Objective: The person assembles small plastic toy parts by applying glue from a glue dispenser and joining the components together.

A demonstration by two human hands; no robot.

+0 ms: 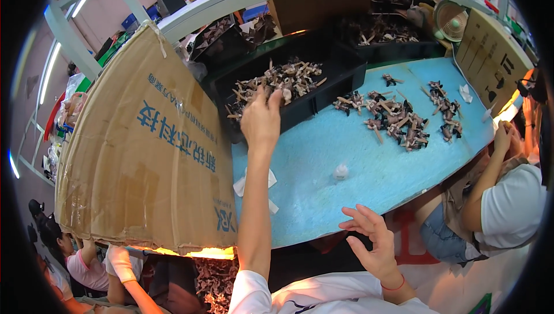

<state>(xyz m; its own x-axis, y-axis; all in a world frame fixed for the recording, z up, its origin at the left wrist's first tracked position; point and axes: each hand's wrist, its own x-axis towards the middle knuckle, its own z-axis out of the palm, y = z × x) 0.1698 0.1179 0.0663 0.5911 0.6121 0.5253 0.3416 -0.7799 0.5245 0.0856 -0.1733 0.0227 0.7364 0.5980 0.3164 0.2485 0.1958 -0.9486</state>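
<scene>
My left hand (261,122) reaches over the near edge of a black bin (314,101), its fingers apart. Its fingertips touch or hover just above a heap of small figures (297,77) in brown, beige and black; the tips partly blend into the heap, and I see no piece gripped. My right hand (374,243) hangs in front of the table's near edge with its fingers spread and nothing in it. On the blue tabletop (300,198), more small figures (398,120) lie in loose clusters, right of the bin. A crumpled white ball (341,171) rests between them and my right hand.
A tall cardboard sheet (156,158) walls off the left side. Another black bin (398,48) with dark parts stands at the back, beside a small fan (450,21). White paper scraps (271,180) lie near my left forearm. A co-worker (508,198) sits at the right.
</scene>
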